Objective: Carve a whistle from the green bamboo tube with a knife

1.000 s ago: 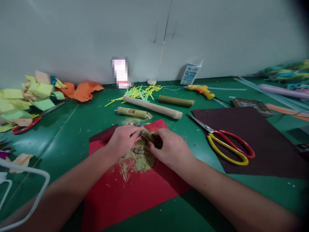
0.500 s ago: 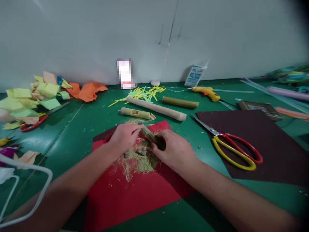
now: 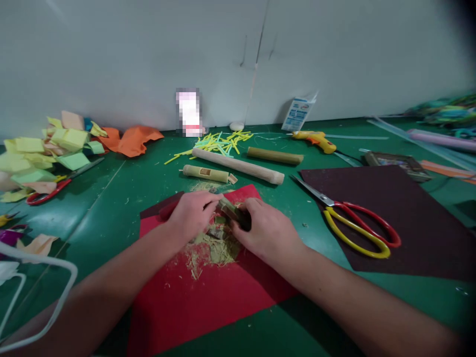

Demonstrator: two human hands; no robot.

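Note:
Above the red sheet (image 3: 193, 307), my right hand (image 3: 269, 230) is closed around one end of a short greenish bamboo piece (image 3: 230, 210), which has a cut opening in its side. My left hand (image 3: 193, 213) is closed at the far end of that bamboo, fingertips against it. What the left fingers hold is hidden; something red (image 3: 169, 210) shows beside that hand. Pale shavings (image 3: 223, 250) and small bamboo scraps lie on the sheet below both hands. Just beyond sits a bamboo tube (image 3: 206, 173) with a rectangular cut-out.
Behind lie a pale wooden stick (image 3: 238, 166), another bamboo tube (image 3: 275, 155), yellow and green strips (image 3: 219, 143) and a yellow glue gun (image 3: 316, 141). Large scissors (image 3: 357, 225) rest on dark paper (image 3: 412, 223) at right. Folded paper pieces (image 3: 44, 153) pile at left, near a white wire frame (image 3: 70, 292).
The whole view has shifted slightly, so things sit a little further left. Both hands stay at the bamboo piece, with only a slight change in how it is held.

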